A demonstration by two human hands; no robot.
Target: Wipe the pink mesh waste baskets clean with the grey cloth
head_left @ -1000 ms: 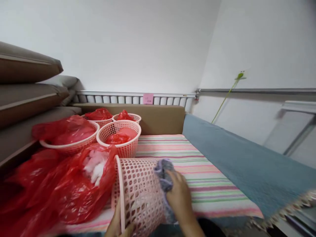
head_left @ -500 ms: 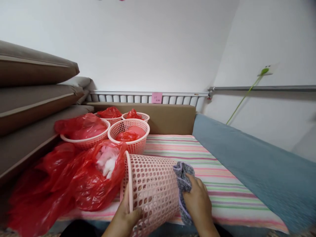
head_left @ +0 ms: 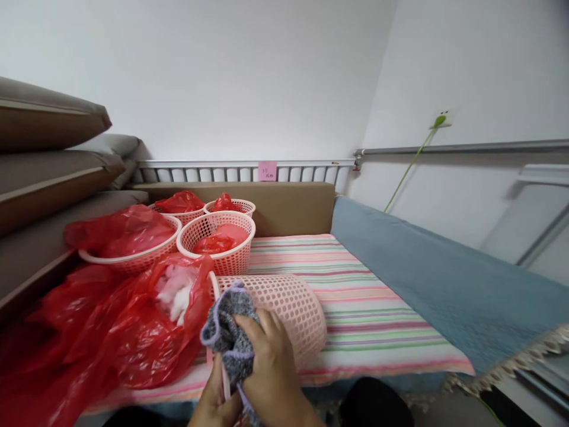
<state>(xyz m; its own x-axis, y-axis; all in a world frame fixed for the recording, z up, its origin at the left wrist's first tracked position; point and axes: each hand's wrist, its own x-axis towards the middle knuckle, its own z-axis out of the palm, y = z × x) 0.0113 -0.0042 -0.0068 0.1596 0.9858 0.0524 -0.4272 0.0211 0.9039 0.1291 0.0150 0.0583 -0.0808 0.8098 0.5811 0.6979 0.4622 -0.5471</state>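
A pink perforated basket (head_left: 288, 308) lies on its side at the front of the striped cloth, its mouth facing left. My left hand (head_left: 216, 398) is closed on the basket's rim at the lower middle. Bunched in my right hand (head_left: 271, 367) is a grey cloth with a lilac edge (head_left: 232, 326), pressed against the basket near that rim. Left of the mouth, an open red plastic bag (head_left: 155, 344) shows pink and white soft items (head_left: 178, 293) inside. The basket's rim is partly hidden behind the cloth and my hands.
Several upright pink baskets, including one at centre (head_left: 216, 237), hold red bags behind. Brown cushions (head_left: 53, 172) are stacked at left. A striped cloth (head_left: 364, 314) covers the seat, with a blue-covered side (head_left: 422, 255) at right. A radiator (head_left: 200, 173) runs along the wall.
My right hand and the grey cloth have moved left from the basket's base to its rim. My left hand stays at the rim. The view has shifted right.
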